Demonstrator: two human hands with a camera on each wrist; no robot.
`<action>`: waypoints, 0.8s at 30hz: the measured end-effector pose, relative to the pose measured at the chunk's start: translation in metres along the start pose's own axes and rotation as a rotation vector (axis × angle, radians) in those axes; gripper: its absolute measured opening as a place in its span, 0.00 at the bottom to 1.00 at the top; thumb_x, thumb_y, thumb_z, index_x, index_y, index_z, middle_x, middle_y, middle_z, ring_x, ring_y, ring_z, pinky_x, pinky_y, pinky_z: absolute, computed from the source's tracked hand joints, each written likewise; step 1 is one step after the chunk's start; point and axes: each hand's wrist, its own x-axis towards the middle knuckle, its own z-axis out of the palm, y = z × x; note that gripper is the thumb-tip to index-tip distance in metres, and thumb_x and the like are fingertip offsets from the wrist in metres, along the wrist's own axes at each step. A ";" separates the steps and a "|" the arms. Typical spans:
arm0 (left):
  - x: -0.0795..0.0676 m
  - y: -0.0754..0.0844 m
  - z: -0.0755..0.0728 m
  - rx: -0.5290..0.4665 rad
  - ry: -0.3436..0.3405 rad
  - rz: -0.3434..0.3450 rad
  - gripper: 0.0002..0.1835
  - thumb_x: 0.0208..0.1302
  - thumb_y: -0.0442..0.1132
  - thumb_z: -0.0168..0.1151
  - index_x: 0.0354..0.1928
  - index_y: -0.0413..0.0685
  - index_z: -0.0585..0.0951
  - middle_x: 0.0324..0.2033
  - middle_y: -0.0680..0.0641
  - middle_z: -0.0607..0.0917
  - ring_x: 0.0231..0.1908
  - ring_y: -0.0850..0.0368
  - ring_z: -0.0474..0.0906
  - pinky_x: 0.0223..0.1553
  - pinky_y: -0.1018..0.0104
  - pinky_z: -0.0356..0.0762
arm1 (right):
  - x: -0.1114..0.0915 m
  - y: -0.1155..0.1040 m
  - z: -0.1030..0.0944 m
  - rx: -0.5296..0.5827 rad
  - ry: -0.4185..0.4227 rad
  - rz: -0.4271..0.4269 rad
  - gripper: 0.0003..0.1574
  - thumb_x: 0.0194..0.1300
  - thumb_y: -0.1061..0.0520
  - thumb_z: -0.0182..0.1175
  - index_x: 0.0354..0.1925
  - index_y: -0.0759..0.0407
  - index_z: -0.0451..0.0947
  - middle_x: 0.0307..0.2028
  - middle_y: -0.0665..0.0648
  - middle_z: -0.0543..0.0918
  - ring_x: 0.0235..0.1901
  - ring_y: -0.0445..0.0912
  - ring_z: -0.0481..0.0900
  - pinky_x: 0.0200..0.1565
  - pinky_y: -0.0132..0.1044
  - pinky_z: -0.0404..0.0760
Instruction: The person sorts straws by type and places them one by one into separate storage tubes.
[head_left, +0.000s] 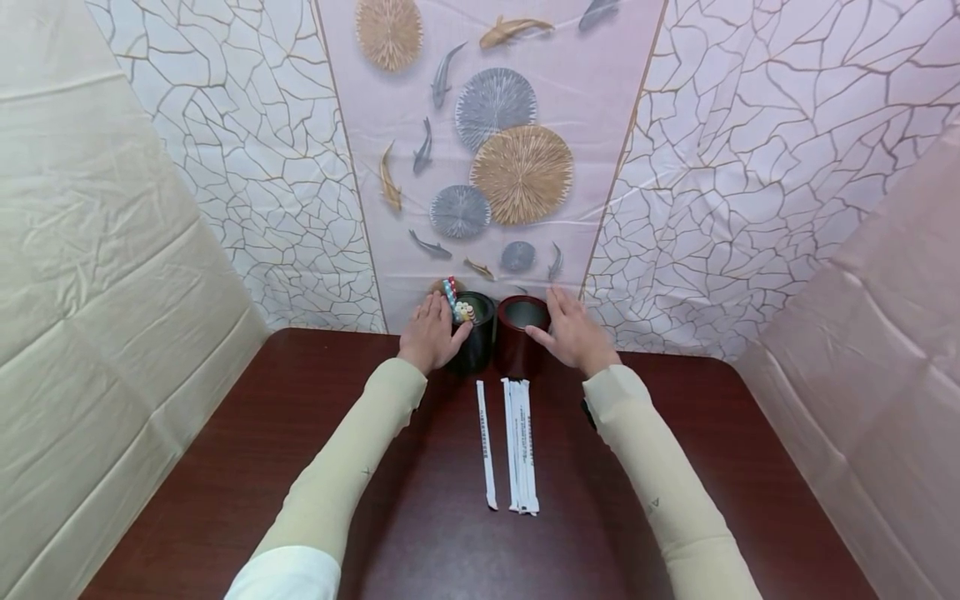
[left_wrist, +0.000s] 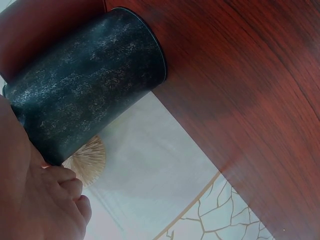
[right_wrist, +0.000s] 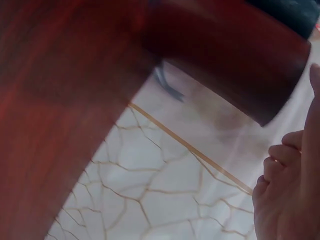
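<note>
Head view: two hands reach fwd to a pair of upright cups just above frame centre, at the back of a dark red desk. L hand is at the black cup's left side, fingers straight & thumb spread toward its rim; can't tell if it presses. R hand is at the red cup's right side, fingers straight, thumb apart, nothing gripped; R wrist view has a gap btwn fingers & cup wall.

Key relation: both cups lie btwn the hands, long axes vertical, side by side; black cup nearer L hand, red nearer R.

Black cup holds straws, some striped, poking out upper left; red cup's interior looks dark grey. Below the cups, center to lower center, a single wrapped stick lies left of a wrapped bundle, both running roughly top to bottom of frame.
</note>
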 end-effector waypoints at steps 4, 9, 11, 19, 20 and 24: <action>0.000 0.001 0.000 0.004 -0.008 0.002 0.46 0.83 0.66 0.30 0.84 0.34 0.49 0.84 0.35 0.51 0.85 0.42 0.45 0.85 0.50 0.48 | 0.000 0.002 0.012 0.012 -0.020 0.032 0.55 0.83 0.30 0.41 0.85 0.67 0.42 0.85 0.68 0.45 0.85 0.62 0.44 0.83 0.57 0.50; 0.001 0.001 0.001 0.002 -0.005 0.003 0.46 0.83 0.66 0.30 0.84 0.34 0.49 0.84 0.35 0.51 0.85 0.42 0.44 0.85 0.50 0.48 | 0.000 0.003 0.019 0.017 -0.020 0.045 0.55 0.83 0.29 0.36 0.85 0.66 0.42 0.85 0.67 0.46 0.85 0.60 0.44 0.84 0.57 0.50; 0.001 0.000 0.001 0.002 -0.003 0.003 0.46 0.83 0.66 0.30 0.84 0.34 0.49 0.84 0.35 0.51 0.85 0.42 0.44 0.85 0.51 0.48 | 0.000 0.003 0.020 0.013 -0.016 0.043 0.54 0.83 0.29 0.36 0.85 0.67 0.42 0.85 0.67 0.47 0.85 0.61 0.45 0.84 0.57 0.50; 0.002 0.000 0.000 -0.006 -0.002 0.005 0.46 0.83 0.66 0.30 0.84 0.34 0.49 0.84 0.35 0.50 0.85 0.42 0.45 0.85 0.51 0.48 | 0.000 0.003 0.028 0.026 0.007 0.033 0.53 0.84 0.30 0.34 0.84 0.68 0.43 0.85 0.69 0.47 0.85 0.63 0.44 0.83 0.59 0.49; 0.002 -0.001 0.000 -0.010 -0.001 0.006 0.46 0.83 0.66 0.31 0.84 0.34 0.49 0.84 0.35 0.50 0.85 0.42 0.45 0.85 0.51 0.49 | 0.000 0.003 0.029 0.029 0.012 0.031 0.53 0.85 0.31 0.34 0.84 0.68 0.43 0.85 0.69 0.47 0.85 0.63 0.44 0.83 0.59 0.49; 0.002 -0.004 0.002 -0.067 -0.014 0.003 0.47 0.83 0.67 0.31 0.84 0.34 0.48 0.85 0.35 0.49 0.86 0.41 0.42 0.85 0.50 0.46 | 0.000 0.001 0.034 0.049 0.022 0.030 0.52 0.85 0.31 0.34 0.84 0.67 0.42 0.85 0.68 0.46 0.85 0.62 0.44 0.83 0.59 0.49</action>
